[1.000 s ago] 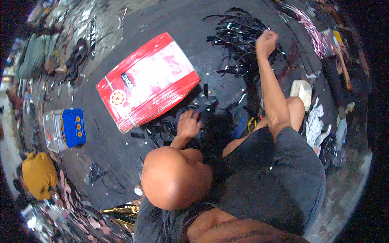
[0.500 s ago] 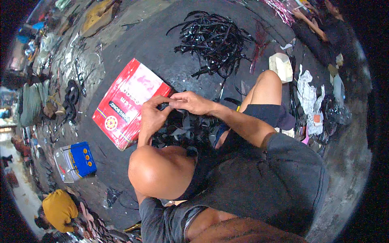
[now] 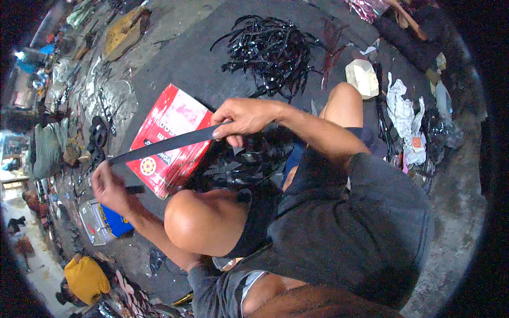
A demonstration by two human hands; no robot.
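A black strip [image 3: 164, 146] is stretched between my two hands, slanting up to the right above a red and white box-shaped tin [image 3: 183, 108]. My left hand [image 3: 108, 185], a little blurred, pinches the strip's left end past the tin's left side. Close to the tin's right edge, my right hand [image 3: 246, 117] closes its fingers on the other end, and a short dark tail hangs below them. Under the right hand, between my legs, lie several loose black strips [image 3: 238, 169]. At the far side is a heap of glossy black strips [image 3: 270, 55].
A blue and clear container [image 3: 108, 222] stands at the left. Right of my knee sit a whitish block [image 3: 362, 78] and a crumpled white cloth [image 3: 403, 116]. A yellow-clothed person [image 3: 85, 281] is at the lower left; another person's arm [image 3: 408, 18] shows at the upper right.
My hands were together at the tin's right edge. The left has swung out to the left, drawing the black strip straight; the right stays near that edge, slightly higher.
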